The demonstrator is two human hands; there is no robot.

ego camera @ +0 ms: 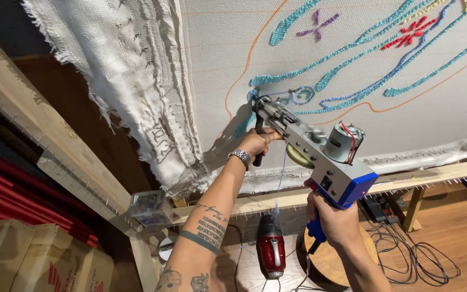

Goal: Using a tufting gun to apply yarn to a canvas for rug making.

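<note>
One tufting gun (320, 157), gripped by two hands: the left hand (259, 141) on the front handle, the right hand (333, 219) on the blue rear grip. One stretched cloth (352, 70) on one wooden frame (55, 146). One red flower (409, 33) and one purple flower (317, 27) (both tufted). One red vacuum cleaner (271, 246). One wristwatch (240, 157).

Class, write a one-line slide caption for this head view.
Both hands steer a blue tufting gun against stretched white cloth, left hand on front grip, right hand on rear handle.
</note>
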